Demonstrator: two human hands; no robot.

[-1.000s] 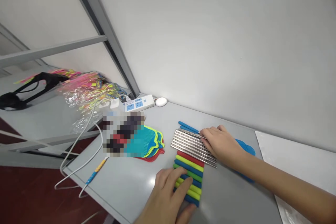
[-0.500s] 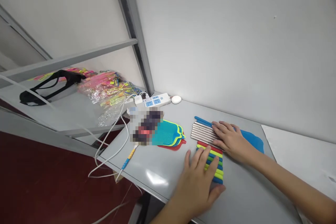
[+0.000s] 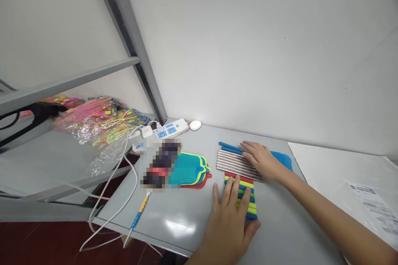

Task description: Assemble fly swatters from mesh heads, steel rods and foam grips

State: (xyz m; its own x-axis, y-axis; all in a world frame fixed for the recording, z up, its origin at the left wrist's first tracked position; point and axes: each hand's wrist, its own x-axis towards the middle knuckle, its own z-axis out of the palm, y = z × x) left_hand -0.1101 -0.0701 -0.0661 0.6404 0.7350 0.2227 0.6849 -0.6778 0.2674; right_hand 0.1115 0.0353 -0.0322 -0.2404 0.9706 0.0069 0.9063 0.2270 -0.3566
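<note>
My left hand (image 3: pixel 229 215) lies with fingers spread over a row of short coloured handles (image 3: pixel 248 200) in red, yellow, blue and green, covering part of them. Just above that row, several shiny metal tubes (image 3: pixel 231 161) lie side by side. My right hand (image 3: pixel 261 158) rests with its fingers stretched out across the far right part of the tubes, fingertips at two thin blue rods (image 3: pixel 230 148). Beyond its wrist a flat blue plastic piece (image 3: pixel 282 158) shows, partly hidden by the hand. Neither hand is closed around anything.
Teal, yellow and red fly swatter heads (image 3: pixel 188 168) are stacked left of the tubes, beside a pixelated patch. A power strip (image 3: pixel 171 129) with white cables (image 3: pixel 135 182) and a white oval object (image 3: pixel 195 125) stand by the wall. Bagged colourful strips (image 3: pixel 102 116) lie behind the metal frame; white sheeting lies right.
The view has swung right, so everything sits further left. My right hand has shifted slightly on the tubes, and a second blue rod now shows. My left hand remains over the handles.
</note>
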